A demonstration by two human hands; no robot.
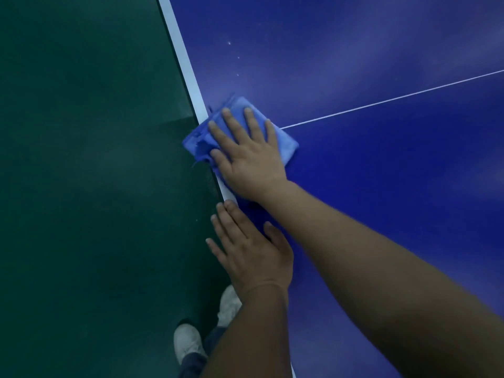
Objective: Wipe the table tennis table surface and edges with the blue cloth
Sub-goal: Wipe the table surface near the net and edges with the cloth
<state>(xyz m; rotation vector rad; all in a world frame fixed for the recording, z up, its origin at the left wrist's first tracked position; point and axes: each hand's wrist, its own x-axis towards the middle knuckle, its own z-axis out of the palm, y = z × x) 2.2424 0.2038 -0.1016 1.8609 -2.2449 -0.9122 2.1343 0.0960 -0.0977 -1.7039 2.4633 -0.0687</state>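
Cloth: blue cloth [197,141] folded, astride the white edge line [180,55], partly overhanging.
Right hand [251,159]: fingers straight, spread, pressing the cloth.
Left hand [251,249]: flat, released, on the line below the cloth.
Progress: judged unfinished; specks [229,43] remain beside the line on the table [381,186].

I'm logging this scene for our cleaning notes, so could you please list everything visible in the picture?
table tennis table: one, blue with a white edge band and a thin white line, fills the right of the view.
blue cloth: one, blue, folded, on the table's left edge, partly overhanging it.
white specks: a few, white, on the table beyond the cloth.
floor: one, dark green, left of the table.
shoes: two, white, on the floor at the bottom.
right hand: one, pressed flat on the cloth, fingers spread.
left hand: one, flat on the table edge, nearer than the cloth.
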